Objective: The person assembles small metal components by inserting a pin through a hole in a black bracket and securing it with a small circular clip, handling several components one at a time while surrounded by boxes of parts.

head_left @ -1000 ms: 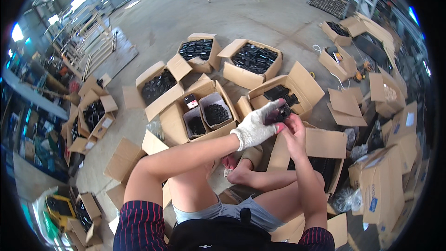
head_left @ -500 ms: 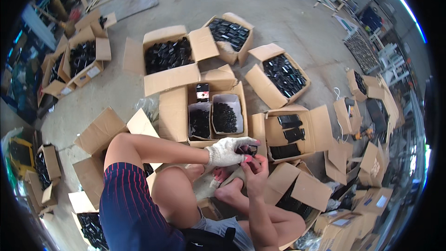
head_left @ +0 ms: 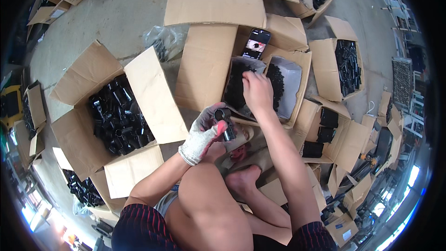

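My left hand, in a white knit glove with a red-stained thumb, is closed round a shiny black tubular fitting with a round ring opening. It holds the fitting above my knees. My bare right hand is over the left one of two small inner boxes, its fingers bent together at the small black parts. Whether something is between those fingertips is hidden. The right inner box also holds small black parts. Both stand inside a larger cardboard box.
A phone with a lit screen leans at the back of that box. To the left, an open carton holds black tubular fittings. Another carton of black parts stands at right, above a carton with black blocks. A clear plastic bag lies behind.
My hands have parted: the left keeps the fitting and has moved left, while the right has gone to the small parts. The view has shifted closer to the boxes.
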`<state>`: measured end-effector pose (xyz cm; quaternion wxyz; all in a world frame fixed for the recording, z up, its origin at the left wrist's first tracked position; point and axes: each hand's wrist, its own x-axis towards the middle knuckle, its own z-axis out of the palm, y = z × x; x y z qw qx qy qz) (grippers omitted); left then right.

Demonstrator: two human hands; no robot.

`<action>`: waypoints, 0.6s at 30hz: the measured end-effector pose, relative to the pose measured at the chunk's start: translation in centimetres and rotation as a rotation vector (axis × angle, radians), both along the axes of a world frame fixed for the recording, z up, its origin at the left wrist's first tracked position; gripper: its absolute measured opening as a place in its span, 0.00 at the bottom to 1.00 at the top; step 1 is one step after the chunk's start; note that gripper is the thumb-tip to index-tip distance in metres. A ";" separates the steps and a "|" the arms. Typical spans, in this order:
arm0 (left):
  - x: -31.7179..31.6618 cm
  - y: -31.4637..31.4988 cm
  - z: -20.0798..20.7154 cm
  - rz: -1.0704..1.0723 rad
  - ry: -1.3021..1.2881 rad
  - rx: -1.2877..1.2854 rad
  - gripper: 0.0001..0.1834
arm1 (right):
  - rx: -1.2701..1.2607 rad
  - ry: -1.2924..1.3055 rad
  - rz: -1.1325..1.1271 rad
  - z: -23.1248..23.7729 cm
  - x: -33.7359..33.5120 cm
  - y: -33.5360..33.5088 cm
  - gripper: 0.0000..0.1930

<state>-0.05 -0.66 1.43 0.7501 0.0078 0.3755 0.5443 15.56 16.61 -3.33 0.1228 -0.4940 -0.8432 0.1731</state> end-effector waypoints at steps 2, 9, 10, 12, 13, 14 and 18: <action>0.0 0.7 0.8 0.034 0.023 -0.001 0.35 | 0.044 -0.287 0.047 -1.1 -1.7 2.7 0.06; -2.1 4.6 1.5 -0.091 0.222 -0.031 0.35 | 0.011 -0.461 -0.082 -5.2 -5.1 3.0 0.10; -2.1 4.9 0.9 -0.073 0.238 -0.034 0.35 | 0.026 -0.428 -0.076 -4.7 -4.9 2.6 0.10; -1.4 5.7 -0.3 -0.043 0.263 -0.031 0.36 | 0.061 -0.371 -0.074 -2.7 -3.6 1.9 0.12; -1.4 6.2 0.4 0.001 0.164 -0.053 0.38 | 0.073 -0.220 -0.091 -2.3 -3.0 1.5 0.18; -1.1 6.2 0.2 0.005 0.163 -0.050 0.38 | -0.079 -0.033 -0.174 -1.7 -2.1 0.9 0.18; -1.0 5.1 -1.1 0.013 0.219 -0.004 0.42 | -0.761 0.723 -0.430 3.5 0.9 -2.7 0.21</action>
